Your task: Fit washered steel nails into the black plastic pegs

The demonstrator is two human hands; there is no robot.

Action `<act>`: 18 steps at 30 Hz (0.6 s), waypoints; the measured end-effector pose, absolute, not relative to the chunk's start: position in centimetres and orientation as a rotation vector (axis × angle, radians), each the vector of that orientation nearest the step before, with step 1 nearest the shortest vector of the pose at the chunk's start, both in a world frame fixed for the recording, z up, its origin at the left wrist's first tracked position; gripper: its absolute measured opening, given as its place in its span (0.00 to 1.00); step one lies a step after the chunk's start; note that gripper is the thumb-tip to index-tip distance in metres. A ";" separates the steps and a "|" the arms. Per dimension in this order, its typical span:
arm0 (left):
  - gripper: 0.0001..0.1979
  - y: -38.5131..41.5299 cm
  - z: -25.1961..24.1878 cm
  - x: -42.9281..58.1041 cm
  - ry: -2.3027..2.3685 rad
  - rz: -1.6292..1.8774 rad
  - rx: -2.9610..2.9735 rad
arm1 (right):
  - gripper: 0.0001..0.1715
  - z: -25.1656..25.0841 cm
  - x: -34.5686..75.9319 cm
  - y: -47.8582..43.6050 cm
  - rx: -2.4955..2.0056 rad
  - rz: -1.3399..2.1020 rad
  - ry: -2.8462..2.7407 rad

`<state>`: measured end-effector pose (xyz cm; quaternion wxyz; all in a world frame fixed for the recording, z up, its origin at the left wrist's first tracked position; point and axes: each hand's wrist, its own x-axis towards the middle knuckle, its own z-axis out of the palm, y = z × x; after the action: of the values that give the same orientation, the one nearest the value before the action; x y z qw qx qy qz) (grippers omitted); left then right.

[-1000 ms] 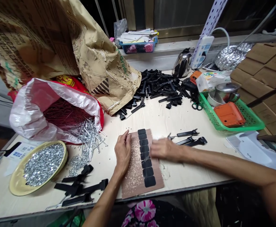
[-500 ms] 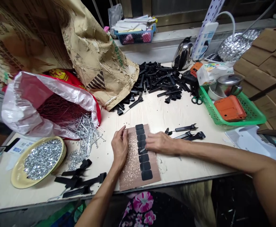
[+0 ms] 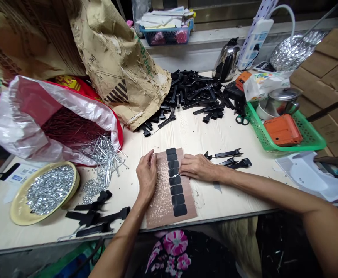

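A flat brown board, speckled with pale flecks on its left part, lies near the table's front edge. Several black rounded-square pads run down it in a column. My left hand rests along the board's left edge, fingers loosely extended and thumb a little apart. My right hand reaches over the right edge, fingertips pinched together beside the upper middle pads. A small pale sliver shows between two pads near those fingertips. What the fingertips hold is hidden.
Left are a bowl of small metal pieces, metal pins spilling from a bag, and black plastic tools. A black tool pile lies behind; more black tools are right, near a green basket.
My right hand has shifted slightly and its blur has gone. The pale sliver now lies in the gap between pads rather than over one. My left hand has stayed put.
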<state>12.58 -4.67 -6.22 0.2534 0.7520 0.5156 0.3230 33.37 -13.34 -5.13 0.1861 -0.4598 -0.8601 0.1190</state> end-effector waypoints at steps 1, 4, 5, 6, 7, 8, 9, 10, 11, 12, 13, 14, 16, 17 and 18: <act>0.21 -4.7 -6.2 12.5 1.409 0.874 2.048 | 0.18 -4.7 33.9 -13.5 -1.315 0.393 -2.402; 0.20 -4.6 -6.2 12.2 1.414 0.863 2.047 | 0.17 -3.0 36.6 -14.0 -1.413 0.601 -2.389; 0.20 -4.5 -6.3 12.2 1.412 0.864 2.040 | 0.16 -2.5 37.6 -13.9 -1.448 0.659 -2.399; 0.19 -4.4 -6.4 12.2 1.412 0.867 2.029 | 0.15 -2.1 38.5 -13.6 -1.477 0.692 -2.411; 0.19 -4.3 -6.5 12.2 1.415 0.874 2.016 | 0.14 -1.8 39.2 -12.9 -1.496 0.693 -2.417; 0.18 -4.4 -6.6 12.3 1.418 0.882 2.002 | 0.15 -1.6 39.6 -11.8 -1.513 0.651 -2.408; 0.17 -4.4 -6.6 12.4 1.422 0.891 1.988 | 0.16 -1.7 39.7 -10.4 -1.528 0.567 -2.387; 0.16 -4.6 -6.5 12.4 1.423 0.901 1.973 | 0.17 -1.9 39.5 -8.7 -1.540 0.451 -2.361; 0.15 -4.9 -6.4 12.4 1.414 0.910 1.962 | 0.18 -2.2 38.9 -6.8 -1.547 0.321 -2.340; 0.15 -5.2 -6.2 12.4 1.396 0.916 1.956 | 0.18 -2.7 38.1 -4.8 -1.552 0.185 -2.324; 0.14 -5.5 -5.9 12.2 1.364 0.918 1.957 | 0.17 -3.3 37.2 -2.8 -1.554 0.057 -2.314; 0.13 -5.8 -5.6 11.9 1.321 0.908 1.973 | 0.16 -4.0 36.1 -0.9 -1.555 -0.055 -2.313; 0.13 -6.0 -4.8 10.6 1.305 0.878 2.016 | 0.13 -5.3 34.2 2.3 -1.548 -0.213 -2.341; 0.13 -5.9 -4.3 9.6 1.345 0.856 2.046 | 0.13 -5.9 33.6 3.5 -1.542 -0.267 -2.369; 0.13 -5.6 -3.8 8.3 1.421 0.830 2.076 | 0.12 -6.4 33.2 4.4 -1.535 -0.309 -2.404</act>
<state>8.35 -5.61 -3.82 0.2436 0.7601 0.5203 0.3037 33.18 4.38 -6.43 0.1362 -0.5300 -0.8301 -0.1067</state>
